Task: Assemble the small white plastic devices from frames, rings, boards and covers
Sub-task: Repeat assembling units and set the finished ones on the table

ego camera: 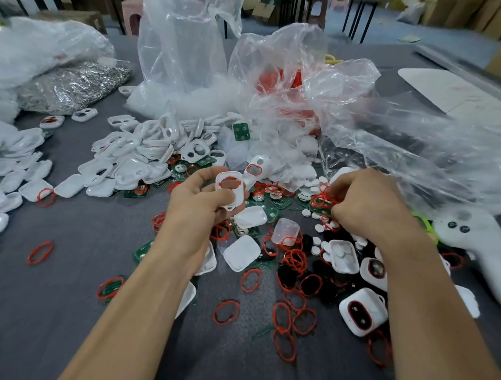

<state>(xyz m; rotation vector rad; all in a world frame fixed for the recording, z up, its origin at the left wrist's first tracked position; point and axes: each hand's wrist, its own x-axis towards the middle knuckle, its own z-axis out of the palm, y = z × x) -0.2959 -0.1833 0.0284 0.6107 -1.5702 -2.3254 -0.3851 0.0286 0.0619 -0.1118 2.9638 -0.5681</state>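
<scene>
Head camera showed your left hand (198,212) gripping a white frame (234,190) above the grey table (75,283), thumb covering part of it. Your right hand (367,207) pinched tangled red rings (321,200), its fingertips hard to make out among them.

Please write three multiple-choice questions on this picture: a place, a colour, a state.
1. Where is the white frame raised off the table? A in the left hand; B in a bag; C on a stool.
2. What colour are the loose rings? A blue; B red; C yellow.
3. The right hand is: A lying flat; B pinching a tangle of rings; C holding a board.
Key: 1A, fingers curl round it; 2B, red loops lie everywhere; 3B, fingertips close on the tangle.
</scene>
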